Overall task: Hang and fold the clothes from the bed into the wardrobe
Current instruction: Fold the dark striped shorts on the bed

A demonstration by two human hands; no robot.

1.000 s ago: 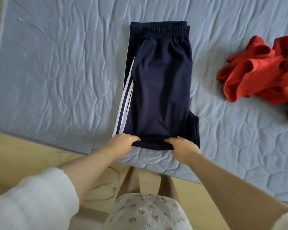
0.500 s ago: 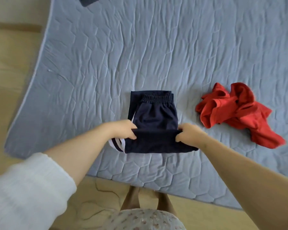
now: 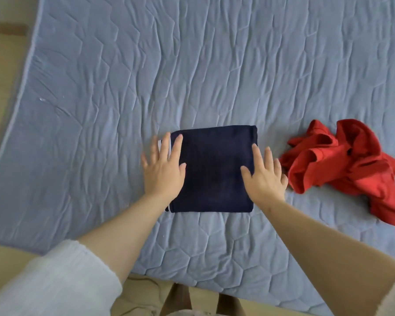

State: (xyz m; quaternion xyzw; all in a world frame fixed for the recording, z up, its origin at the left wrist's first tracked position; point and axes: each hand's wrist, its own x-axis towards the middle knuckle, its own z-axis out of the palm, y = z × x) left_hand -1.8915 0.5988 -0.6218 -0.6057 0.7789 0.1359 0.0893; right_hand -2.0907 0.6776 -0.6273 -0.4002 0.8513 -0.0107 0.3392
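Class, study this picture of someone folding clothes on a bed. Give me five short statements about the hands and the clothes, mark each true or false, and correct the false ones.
1. The navy trousers lie folded into a rectangle on the blue quilted cover. True.
2. The left hand grips the trousers with curled fingers. False: it rests flat, fingers straight, on their left edge.
3. The right hand rests flat on the trousers' right edge. True.
4. The red garment is neatly folded. False: it lies crumpled.
5. The red garment lies on top of the trousers. False: it lies beside them, to their right, on the cover.
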